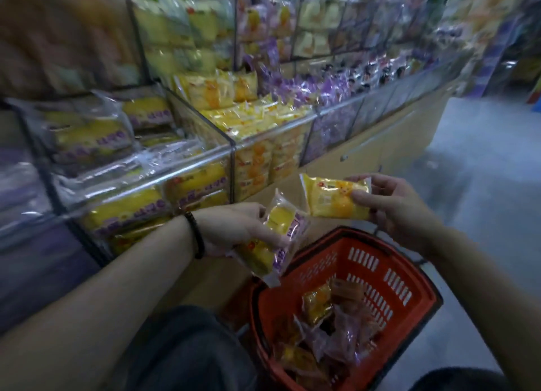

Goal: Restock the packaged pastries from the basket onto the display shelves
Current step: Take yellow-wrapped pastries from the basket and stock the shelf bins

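My left hand [234, 226] grips a clear packet with yellow cakes and purple print [275, 238], which hangs tilted above the basket's near-left rim. My right hand [389, 203] pinches a yellow pastry packet [330, 197] by its right end, level with the left one. Below both hands stands an orange plastic basket [389, 270] holding several wrapped pastries [328, 332] in yellow, orange and pinkish film. The display shelves [205, 156] rise to the left and ahead, with clear acrylic bins full of yellow and purple packets.
A bin of matching yellow packets [257, 118] lies just beyond the hands, and a bin of yellow-and-purple cakes [152, 203] is at the left. The grey aisle floor [483, 171] runs along the right. My dark-clothed knee [187, 349] is beside the basket.
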The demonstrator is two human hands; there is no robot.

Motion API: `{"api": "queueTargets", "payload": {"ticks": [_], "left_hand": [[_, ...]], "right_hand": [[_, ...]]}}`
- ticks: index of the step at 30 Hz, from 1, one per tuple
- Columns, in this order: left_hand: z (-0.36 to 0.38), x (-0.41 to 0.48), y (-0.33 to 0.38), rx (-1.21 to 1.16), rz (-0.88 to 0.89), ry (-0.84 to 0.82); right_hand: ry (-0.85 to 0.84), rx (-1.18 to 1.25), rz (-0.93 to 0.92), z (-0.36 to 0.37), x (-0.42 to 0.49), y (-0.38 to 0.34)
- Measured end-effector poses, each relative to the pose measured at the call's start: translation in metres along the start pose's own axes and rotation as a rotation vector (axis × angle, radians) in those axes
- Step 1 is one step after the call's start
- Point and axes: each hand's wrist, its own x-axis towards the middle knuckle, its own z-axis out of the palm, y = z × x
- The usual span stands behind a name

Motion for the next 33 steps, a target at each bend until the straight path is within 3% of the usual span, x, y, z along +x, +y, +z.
{"api": "queueTargets", "payload": {"ticks": [3,8,12,19,25,33], "left_hand": [[-0.015,-0.045,0.027,0.319,0.055,0.128],[-0.062,-0.119,0.06,0.394,0.11,0.226],[-0.113,-0.149,0.076,0.416,0.139,0.421],[-0.201,-0.125,0.072,0.591,0.029,0.917],[-0.22,-0.083,0.039,0.629,0.152,1.029],[-0.222,-0.079,0.029,0.879,0.02,0.99]], "right_hand": [[0.058,-0.191,-0.209,0.022,0.013,-0.045],[0.019,-0.234,-0.386,0.06,0.044,-0.091],[0.028,-0.25,-0.408,0.086,0.09,-0.106],[0.133,-0.379,-0.375,0.136,0.192,-0.115],[0.146,-0.471,-0.24,0.182,0.255,-0.108],[0.212,-0.644,-0.198,0.195,0.264,-0.094]]}}
